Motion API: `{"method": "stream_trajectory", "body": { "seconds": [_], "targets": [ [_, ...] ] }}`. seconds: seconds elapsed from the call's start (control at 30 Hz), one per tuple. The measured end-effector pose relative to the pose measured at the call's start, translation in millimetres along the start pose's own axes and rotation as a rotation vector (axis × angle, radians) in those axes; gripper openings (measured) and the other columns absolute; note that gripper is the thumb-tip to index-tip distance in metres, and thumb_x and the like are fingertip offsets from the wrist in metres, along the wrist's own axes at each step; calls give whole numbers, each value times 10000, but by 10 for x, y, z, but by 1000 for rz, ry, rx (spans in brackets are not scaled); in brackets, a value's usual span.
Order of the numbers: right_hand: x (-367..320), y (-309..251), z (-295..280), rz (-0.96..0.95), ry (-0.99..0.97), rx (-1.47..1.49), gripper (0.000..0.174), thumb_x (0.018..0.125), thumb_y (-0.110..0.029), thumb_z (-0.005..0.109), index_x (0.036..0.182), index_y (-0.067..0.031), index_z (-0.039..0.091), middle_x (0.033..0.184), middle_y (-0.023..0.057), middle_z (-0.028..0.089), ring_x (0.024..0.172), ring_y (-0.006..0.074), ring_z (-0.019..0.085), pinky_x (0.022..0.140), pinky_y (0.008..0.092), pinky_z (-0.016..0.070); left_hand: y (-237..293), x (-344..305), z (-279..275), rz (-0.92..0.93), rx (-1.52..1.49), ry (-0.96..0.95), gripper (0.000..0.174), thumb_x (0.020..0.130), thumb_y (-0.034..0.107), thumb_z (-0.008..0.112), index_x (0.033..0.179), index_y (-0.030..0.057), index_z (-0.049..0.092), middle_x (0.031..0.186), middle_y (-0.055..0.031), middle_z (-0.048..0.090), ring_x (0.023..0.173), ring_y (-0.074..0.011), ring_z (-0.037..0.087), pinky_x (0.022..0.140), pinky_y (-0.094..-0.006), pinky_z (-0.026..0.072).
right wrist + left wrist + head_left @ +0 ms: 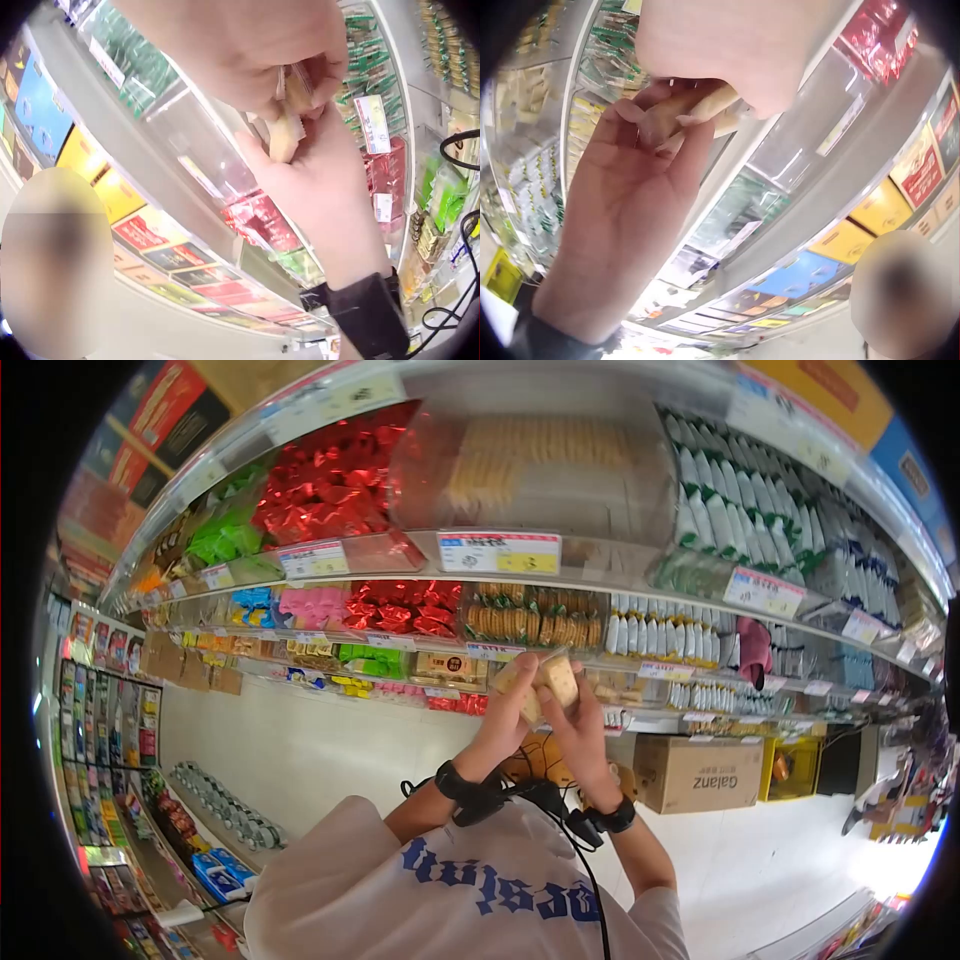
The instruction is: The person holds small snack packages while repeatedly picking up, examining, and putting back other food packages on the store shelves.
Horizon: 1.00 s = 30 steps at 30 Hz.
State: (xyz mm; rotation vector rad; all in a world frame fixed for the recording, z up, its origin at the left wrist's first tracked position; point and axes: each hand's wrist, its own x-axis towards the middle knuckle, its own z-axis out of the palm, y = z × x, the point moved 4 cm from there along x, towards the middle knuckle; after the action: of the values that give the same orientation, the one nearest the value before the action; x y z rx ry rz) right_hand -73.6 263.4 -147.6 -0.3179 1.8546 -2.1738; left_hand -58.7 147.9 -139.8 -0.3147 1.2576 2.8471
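In the head view, my left hand (500, 712) and right hand (582, 732) meet in front of the shelves and hold several pale, cream-coloured snack pieces (558, 678) in clear wrappers. The left hand grips them from the left side, its thumb against the wrappers. From the right, the other hand curls its fingers round the pieces. In the left wrist view the wrapped snacks (711, 105) lie between both hands' fingers, partly hidden by the near hand. The right wrist view shows a wrapped piece (285, 139) against the left palm.
Shelf bins ahead hold red foil packs (335, 475), stacked biscuits (535, 622) and white sachets (740, 510), with price tags (500, 553) along the edges. A cardboard box (698, 772) and a yellow crate (790, 768) stand at right. Black cables (590, 860) hang by my wrists.
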Motion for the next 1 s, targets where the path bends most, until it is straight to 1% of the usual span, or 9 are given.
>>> {"method": "stream_trajectory", "body": {
  "seconds": [0.1, 0.23, 0.33, 0.4, 0.53, 0.67, 0.77, 0.87, 1.0],
  "targets": [
    [40, -224, 307, -177, 21, -276, 411, 1029, -180, 619, 1332, 47, 460, 1189, 132, 618, 1036, 176, 606, 906, 306, 496, 191, -38, -29, 57, -39, 115, 537, 1077, 495, 451, 1310, 22, 553, 1233, -154, 678, 1145, -251, 657, 946, -407, 571],
    [82, -369, 666, -362, -14, -306, 431, 1019, -181, 606, 1304, 79, 412, 1186, 263, 608, 1099, 344, 643, 957, 418, 496, 427, -107, -75, 137, -159, 293, 566, 1056, 547, 467, 1209, 19, 597, 1119, -132, 694, 1031, -218, 682, 928, -377, 569],
    [125, -359, 746, -254, -132, -348, 490, 1020, -182, 608, 1368, 77, 381, 1222, 244, 588, 1126, 331, 627, 959, 406, 492, 606, -121, -162, 206, -149, 327, 569, 1051, 561, 465, 1206, 29, 597, 1118, -134, 694, 1011, -210, 685, 920, -367, 567],
    [138, -319, 786, -266, -143, -374, 475, 1023, -174, 609, 1392, 42, 401, 1246, 176, 563, 1105, 238, 603, 911, 350, 501, 629, -44, -247, 254, -105, 297, 565, 1047, 568, 464, 1214, 42, 588, 1125, -135, 693, 1009, -213, 682, 911, -365, 568],
    [97, -490, 790, -322, -37, -228, 437, 1008, -100, 630, 1387, -10, 433, 1244, 118, 563, 1047, 164, 610, 860, 288, 514, 637, -41, -269, 252, -167, 212, 601, 1053, 611, 387, 1261, 75, 561, 1143, -114, 679, 1053, -238, 662, 930, -389, 546],
    [143, -380, 608, -231, -34, 1, 436, 971, -29, 672, 1351, -21, 459, 1279, 92, 560, 1178, 169, 580, 984, 299, 490, 738, -76, -34, 220, -487, 99, 595, 1063, 603, 370, 1338, 98, 520, 1222, -100, 612, 1142, -277, 606, 993, -463, 500],
    [139, -395, 535, -285, -33, -50, 394, 968, -29, 679, 1316, -14, 495, 1291, 102, 577, 1134, 158, 613, 941, 285, 514, 722, -57, 26, 264, -397, 54, 505, 1070, 521, 443, 1348, 105, 515, 1159, -95, 606, 1131, -267, 610, 993, -450, 498],
    [122, -333, 402, -174, -129, -141, 403, 954, -24, 696, 1313, -2, 514, 1302, 108, 591, 1073, 154, 647, 894, 279, 547, 696, -30, 42, 343, -125, -7, 387, 1054, 406, 561, 1313, 119, 536, 1067, -77, 592, 1132, -251, 606, 984, -416, 500],
    [29, -522, 351, -257, -123, -231, 455, 960, -37, 689, 1369, 2, 493, 1313, 109, 591, 1038, 160, 662, 866, 284, 571, 540, 35, 15, 224, -178, 77, 243, 996, 217, 690, 1183, 110, 576, 956, -39, 586, 997, -218, 650, 879, -378, 549]
  ]
}}
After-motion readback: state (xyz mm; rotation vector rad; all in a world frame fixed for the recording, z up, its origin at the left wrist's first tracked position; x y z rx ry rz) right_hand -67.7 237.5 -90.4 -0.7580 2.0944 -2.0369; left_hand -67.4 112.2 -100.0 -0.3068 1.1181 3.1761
